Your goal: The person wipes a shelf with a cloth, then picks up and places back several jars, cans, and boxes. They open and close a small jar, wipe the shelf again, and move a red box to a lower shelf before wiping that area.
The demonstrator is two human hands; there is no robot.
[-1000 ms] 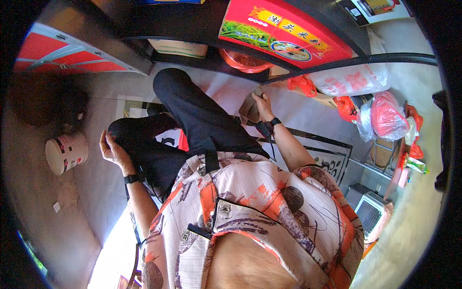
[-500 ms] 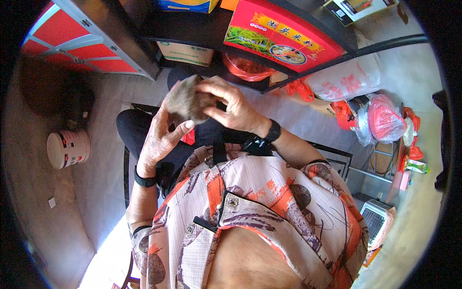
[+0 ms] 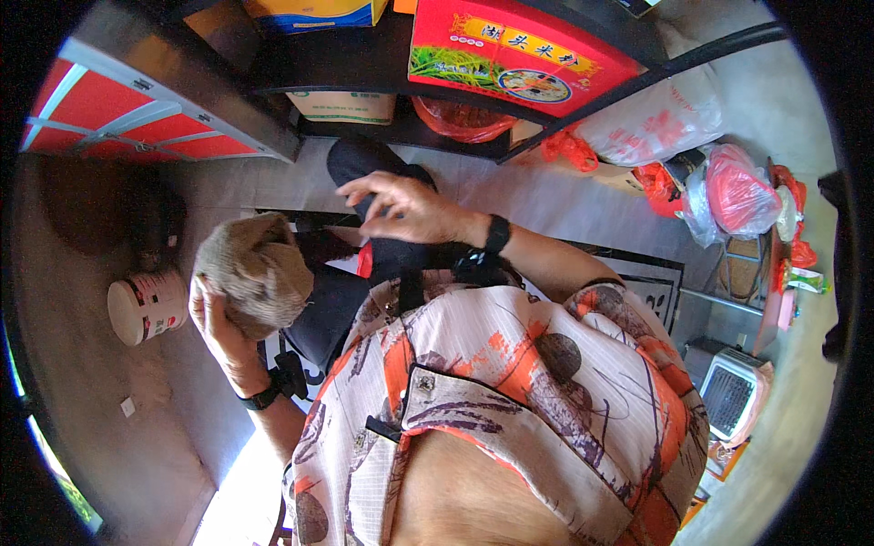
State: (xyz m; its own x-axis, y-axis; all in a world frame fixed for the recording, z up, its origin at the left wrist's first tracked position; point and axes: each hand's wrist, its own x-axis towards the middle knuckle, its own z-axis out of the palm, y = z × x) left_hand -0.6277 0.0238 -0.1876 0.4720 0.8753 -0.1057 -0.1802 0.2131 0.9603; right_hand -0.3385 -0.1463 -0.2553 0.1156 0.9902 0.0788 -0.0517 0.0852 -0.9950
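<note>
Out to the left, my left hand [image 3: 223, 332] grips a grey-brown knitted cap [image 3: 258, 273] from its lower left side. The cap is bunched, with a fold along its upper edge, and it hides part of the fingers. My right hand [image 3: 405, 209] hovers over my dark-trousered legs, its fingers apart and holding nothing. A clear gap separates it from the cap. Below it, a small red and white thing [image 3: 364, 259] shows at my lap, too covered to make out.
Ahead stands a dark shelf [image 3: 328, 68] with a red carton [image 3: 519, 59], a cardboard box [image 3: 344, 107] and a red plastic bag [image 3: 464, 121]. A white bucket [image 3: 150, 308] is on the left floor. Bagged goods [image 3: 737, 191] and a heater-like appliance [image 3: 728, 396] line the right wall.
The knitted cap, held between both hands before, has moved left and nearer in my left hand. My right hand has let go and stays over my legs, fingers spread.
</note>
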